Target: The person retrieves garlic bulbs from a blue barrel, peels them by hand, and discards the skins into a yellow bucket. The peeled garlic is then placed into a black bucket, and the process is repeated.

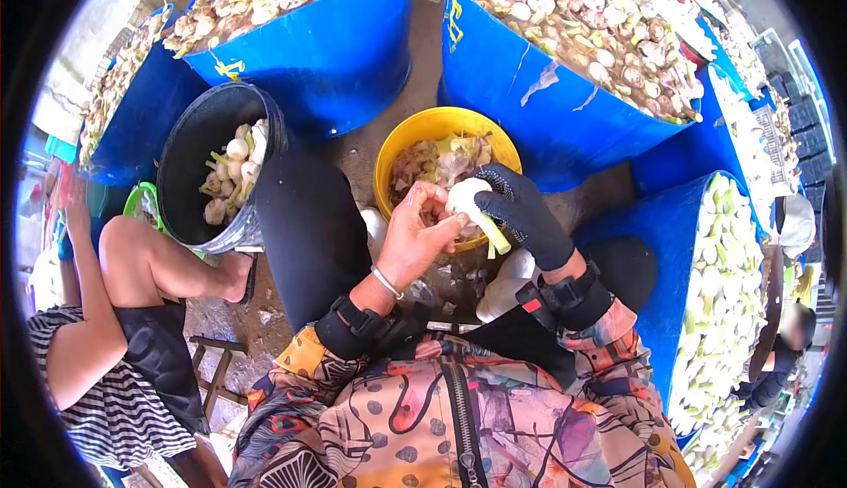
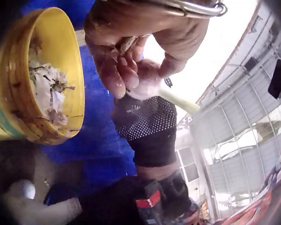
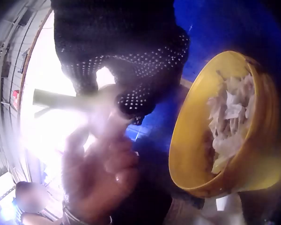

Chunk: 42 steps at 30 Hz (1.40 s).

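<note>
Head view: gloved right hand (image 1: 520,214) grips the white bulb (image 1: 466,197) over the yellow bowl (image 1: 415,126), bare left hand (image 1: 415,236) pinches its skin. I'd strip toward the stem so scraps drop in.

White round bulb (image 1: 465,197), smooth and pale, is gripped in the gloved right hand's (image 1: 522,213) fingers. Its pale green stalk (image 1: 496,237) pokes down below that hand. The bare left hand (image 1: 422,232) pinches the bulb's left side.
</note>
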Tool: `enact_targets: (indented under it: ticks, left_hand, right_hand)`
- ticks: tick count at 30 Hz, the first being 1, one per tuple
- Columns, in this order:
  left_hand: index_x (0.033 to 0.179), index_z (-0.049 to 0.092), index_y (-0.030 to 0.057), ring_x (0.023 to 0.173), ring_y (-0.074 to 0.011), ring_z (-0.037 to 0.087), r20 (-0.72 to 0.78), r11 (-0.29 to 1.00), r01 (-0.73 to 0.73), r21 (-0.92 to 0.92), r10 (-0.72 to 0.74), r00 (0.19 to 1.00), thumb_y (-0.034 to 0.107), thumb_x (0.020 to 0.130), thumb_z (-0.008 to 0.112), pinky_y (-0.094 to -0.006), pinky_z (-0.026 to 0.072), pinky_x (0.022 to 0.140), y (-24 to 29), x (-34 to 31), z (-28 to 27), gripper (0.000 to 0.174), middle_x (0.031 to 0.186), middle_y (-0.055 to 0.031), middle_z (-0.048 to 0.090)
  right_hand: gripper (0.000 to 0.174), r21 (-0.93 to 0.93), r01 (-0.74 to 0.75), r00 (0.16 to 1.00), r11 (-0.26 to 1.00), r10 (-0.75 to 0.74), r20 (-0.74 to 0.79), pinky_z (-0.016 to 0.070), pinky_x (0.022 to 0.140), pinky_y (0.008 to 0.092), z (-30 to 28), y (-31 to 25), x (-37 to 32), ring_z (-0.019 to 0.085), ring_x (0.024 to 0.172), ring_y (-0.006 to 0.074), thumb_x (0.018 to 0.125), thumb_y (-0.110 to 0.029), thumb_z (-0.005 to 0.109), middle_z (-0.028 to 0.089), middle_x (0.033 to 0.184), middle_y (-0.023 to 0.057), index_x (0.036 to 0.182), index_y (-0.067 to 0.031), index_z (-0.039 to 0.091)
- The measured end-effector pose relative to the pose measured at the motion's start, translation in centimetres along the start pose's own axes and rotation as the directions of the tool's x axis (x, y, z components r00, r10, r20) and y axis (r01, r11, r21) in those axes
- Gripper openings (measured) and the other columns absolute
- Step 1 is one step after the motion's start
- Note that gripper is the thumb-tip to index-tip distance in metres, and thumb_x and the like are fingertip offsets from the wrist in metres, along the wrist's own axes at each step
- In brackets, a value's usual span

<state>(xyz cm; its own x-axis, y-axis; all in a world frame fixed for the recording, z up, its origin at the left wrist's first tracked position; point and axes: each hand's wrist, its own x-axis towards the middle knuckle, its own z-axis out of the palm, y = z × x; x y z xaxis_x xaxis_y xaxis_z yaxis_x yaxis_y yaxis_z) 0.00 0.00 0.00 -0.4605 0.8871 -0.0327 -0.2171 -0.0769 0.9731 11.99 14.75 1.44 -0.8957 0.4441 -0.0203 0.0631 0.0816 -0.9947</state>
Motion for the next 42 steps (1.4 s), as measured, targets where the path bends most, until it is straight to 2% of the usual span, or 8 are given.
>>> enact_targets:
  ticks: [9,18,24,27,33,35,37,42]
  left_hand:
    - [0.087,0.050,0.0034,0.051,-0.0172,0.057,0.135,0.879,0.190,-0.437,-0.144,0.980,0.000,0.084,0.053,-0.0298,0.0530,0.049,-0.7,-1.1,-1.2,0.005,0.072,-0.0095,0.059]
    - [0.089,0.051,0.0045,0.054,-0.0167,0.058,0.046,0.848,0.172,-0.501,-0.173,0.984,0.007,0.087,0.053,-0.0302,0.0533,0.053,0.5,-1.6,-0.2,0.004,0.073,-0.0068,0.057]
    - [0.088,0.049,0.0062,0.055,-0.0152,0.058,0.026,0.985,-0.020,-0.171,0.024,0.999,0.015,0.090,0.055,-0.0280,0.0518,0.052,-1.4,-1.4,-0.4,0.010,0.072,-0.0053,0.057]
    - [0.086,0.049,0.0053,0.055,-0.0146,0.058,0.047,0.947,0.009,-0.321,0.007,0.999,0.010,0.089,0.054,-0.0271,0.0515,0.051,-1.2,-1.3,-0.4,0.008,0.071,-0.0051,0.056]
    - [0.083,0.046,0.0028,0.046,-0.0128,0.053,-0.012,0.991,0.133,-0.034,-0.133,0.991,0.003,0.087,0.052,-0.0264,0.0485,0.047,-4.2,-0.6,-0.4,0.008,0.063,-0.0040,0.051]
    - [0.088,0.047,0.0030,0.052,-0.0138,0.056,-0.002,0.985,0.069,-0.157,-0.070,0.998,0.004,0.086,0.053,-0.0292,0.0519,0.051,-3.9,-0.6,-0.2,0.006,0.068,-0.0049,0.054]
    - [0.093,0.048,0.0037,0.057,-0.0150,0.057,0.006,0.946,0.092,-0.311,-0.095,0.995,0.006,0.088,0.053,-0.0315,0.0539,0.054,-2.2,-1.0,-0.1,0.007,0.074,-0.0059,0.055]
    - [0.092,0.049,0.0041,0.059,-0.0149,0.057,0.038,0.958,0.168,-0.234,-0.164,0.986,0.013,0.086,0.059,-0.0320,0.0541,0.056,-1.0,-1.6,0.2,0.015,0.076,-0.0064,0.057]
  right_hand:
    - [0.031,0.317,-0.065,0.990,0.946,0.022,0.140,0.0462,0.077,0.0271,0.4,-0.2,-1.0,0.058,0.087,0.0126,0.084,-0.022,0.060,0.063,0.095,0.0078,0.105,0.0015,0.058]
    - [0.032,0.165,-0.075,0.997,0.983,0.073,0.016,0.0460,0.078,0.0272,0.4,0.1,-1.0,0.058,0.087,0.0133,0.083,-0.022,0.061,0.063,0.094,0.0084,0.103,0.0035,0.059]
    - [0.033,0.004,-0.027,0.999,1.000,0.026,0.040,0.0462,0.076,0.0271,0.3,0.2,-0.8,0.057,0.086,0.0134,0.083,-0.023,0.061,0.063,0.093,0.0083,0.103,0.0033,0.059]
    - [0.028,0.194,-0.114,0.993,0.974,0.117,-0.002,0.0468,0.077,0.0281,0.9,-1.7,-1.9,0.058,0.088,0.0136,0.085,-0.019,0.060,0.063,0.096,0.0083,0.104,0.0014,0.060]
    - [0.025,-0.099,0.467,0.882,0.878,-0.471,-0.017,0.0489,0.079,0.0281,0.6,4.4,-0.3,0.059,0.093,0.0131,0.088,-0.011,0.056,0.063,0.104,0.0081,0.110,0.0000,0.058]
    - [0.025,0.499,-0.017,0.984,0.866,0.102,-0.144,0.0499,0.075,0.0269,0.9,4.0,-1.1,0.061,0.089,0.0138,0.087,-0.015,0.057,0.063,0.103,0.0076,0.109,-0.0019,0.059]
    - [0.025,0.670,-0.039,0.983,0.741,0.150,-0.109,0.0501,0.075,0.0272,1.0,3.5,-0.9,0.061,0.088,0.0141,0.086,-0.016,0.057,0.063,0.101,0.0070,0.106,-0.0029,0.060]
    - [0.023,0.242,0.083,0.980,0.967,-0.035,-0.196,0.0478,0.075,0.0267,1.7,2.2,-1.6,0.059,0.085,0.0126,0.085,-0.018,0.057,0.064,0.092,0.0043,0.102,-0.0029,0.061]
